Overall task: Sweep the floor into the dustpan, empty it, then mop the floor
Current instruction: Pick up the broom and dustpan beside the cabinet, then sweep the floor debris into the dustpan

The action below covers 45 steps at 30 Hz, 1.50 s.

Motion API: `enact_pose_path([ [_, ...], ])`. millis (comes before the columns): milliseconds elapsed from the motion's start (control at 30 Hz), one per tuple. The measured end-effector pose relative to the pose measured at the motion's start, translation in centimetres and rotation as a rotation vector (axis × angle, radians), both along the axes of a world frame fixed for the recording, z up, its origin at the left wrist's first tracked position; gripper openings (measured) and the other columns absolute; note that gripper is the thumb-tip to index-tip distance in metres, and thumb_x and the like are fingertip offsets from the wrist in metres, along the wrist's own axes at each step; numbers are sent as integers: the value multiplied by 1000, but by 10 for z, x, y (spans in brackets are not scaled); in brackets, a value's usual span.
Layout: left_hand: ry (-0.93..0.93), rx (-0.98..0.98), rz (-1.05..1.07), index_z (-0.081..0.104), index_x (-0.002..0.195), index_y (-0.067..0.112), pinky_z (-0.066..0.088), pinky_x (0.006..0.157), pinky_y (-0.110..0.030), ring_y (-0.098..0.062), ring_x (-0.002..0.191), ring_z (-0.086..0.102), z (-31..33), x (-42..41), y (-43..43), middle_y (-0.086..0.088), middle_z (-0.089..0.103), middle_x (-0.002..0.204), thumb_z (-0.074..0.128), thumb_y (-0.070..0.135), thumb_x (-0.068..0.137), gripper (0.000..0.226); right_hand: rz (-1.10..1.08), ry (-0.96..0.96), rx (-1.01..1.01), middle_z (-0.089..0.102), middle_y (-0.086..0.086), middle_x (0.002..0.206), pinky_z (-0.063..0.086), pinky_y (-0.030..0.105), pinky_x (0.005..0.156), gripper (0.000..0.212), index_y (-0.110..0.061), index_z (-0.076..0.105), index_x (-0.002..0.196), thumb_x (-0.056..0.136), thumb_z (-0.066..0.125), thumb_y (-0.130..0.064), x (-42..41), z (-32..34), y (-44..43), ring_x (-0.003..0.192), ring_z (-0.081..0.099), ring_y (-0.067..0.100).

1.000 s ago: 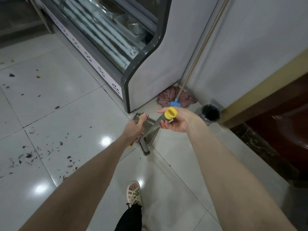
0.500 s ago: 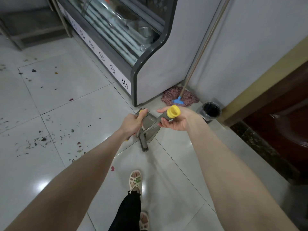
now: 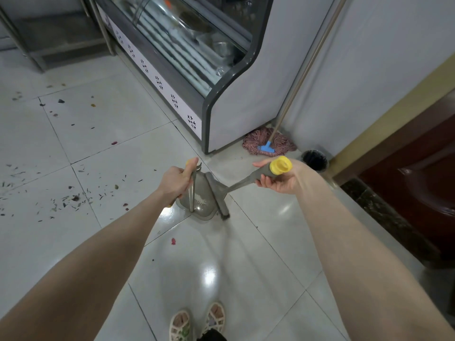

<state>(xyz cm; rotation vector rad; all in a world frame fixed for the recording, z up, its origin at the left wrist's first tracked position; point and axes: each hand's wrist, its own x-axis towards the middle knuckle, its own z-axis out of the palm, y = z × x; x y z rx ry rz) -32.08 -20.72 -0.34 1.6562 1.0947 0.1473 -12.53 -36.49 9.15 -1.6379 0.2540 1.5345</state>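
Note:
My left hand (image 3: 176, 181) grips the upright handle of a grey dustpan (image 3: 200, 202) that stands on the white tiled floor. My right hand (image 3: 278, 179) holds the grey broom (image 3: 222, 200) by its handle just below the yellow end cap; the broom head sits against the dustpan's right side. Dark bits of debris (image 3: 73, 198) lie scattered over the tiles to the left. A pink string mop (image 3: 269, 143) with a blue clamp and a long pole leans in the corner against the wall.
A glass display cabinet (image 3: 231, 89) stands ahead, its grey side panel beside the mop. A small black bin (image 3: 314, 159) sits by the wall. A dark wooden door (image 3: 418, 168) is at right. My sandalled feet (image 3: 197, 322) show at the bottom.
The view has shifted back and left from the cabinet. The broom and dustpan have come apart a little, with my right hand moved out to the right.

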Motion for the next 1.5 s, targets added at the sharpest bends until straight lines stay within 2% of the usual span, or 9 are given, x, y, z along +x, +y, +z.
enact_pose_path([
  [167,15,18,-32,45,59,7,37,44,-22,-16,38,39,3,-21,6,-11,42,56,40,69,87,68,-120,-76,12,50,10,71,51,18,38,15,-4,55,76,84,67,-2,-26,-40,-8,39,54,13],
  [333,19,32,-39,47,59,6,38,44,-23,-19,42,41,0,-33,13,-11,44,55,39,67,89,68,-310,-101,28,58,9,61,54,22,43,13,-1,57,75,83,65,6,-41,-84,-26,46,58,13],
  [533,35,71,-56,51,63,5,38,45,-22,-21,44,41,-13,-38,16,-14,45,59,38,67,89,68,-445,-166,-65,54,12,75,54,24,42,16,0,55,74,78,69,7,-43,-131,-47,62,54,20],
  [733,48,85,-58,50,62,4,37,46,-24,-23,46,41,-26,-42,20,-14,44,57,38,65,90,68,-525,-200,-133,58,17,91,53,24,40,26,4,59,95,73,74,8,-37,-170,-67,68,56,24],
  [933,63,94,-38,50,63,4,36,41,-22,-20,44,38,-38,-51,26,-11,44,56,38,61,93,65,-514,-92,-157,55,13,86,55,27,41,15,3,56,82,79,69,7,-49,-204,-68,68,54,22],
  [1067,74,83,6,51,58,7,39,47,-26,-22,46,43,-42,-62,36,-11,47,55,38,65,90,68,-485,-19,-145,52,14,83,54,26,40,12,4,55,81,81,65,10,-76,-218,-58,67,53,22],
  [1267,69,71,42,52,60,5,37,46,-25,-22,47,41,-35,-82,49,-12,46,57,38,62,92,67,-342,60,-96,52,12,79,57,28,46,12,2,58,87,81,67,7,-112,-209,-11,63,54,21],
  [1400,51,52,70,51,61,5,36,45,-24,-21,45,40,-29,-100,57,-10,46,54,39,61,92,65,-315,94,-62,53,17,90,52,24,41,16,2,57,91,80,69,5,-128,-196,13,62,57,23],
  [1500,44,38,88,53,65,4,37,46,-25,-22,45,41,-28,-106,62,-11,46,56,39,63,91,66,-366,75,-47,54,20,87,49,21,36,13,3,57,88,81,68,4,-122,-184,20,57,61,25],
])
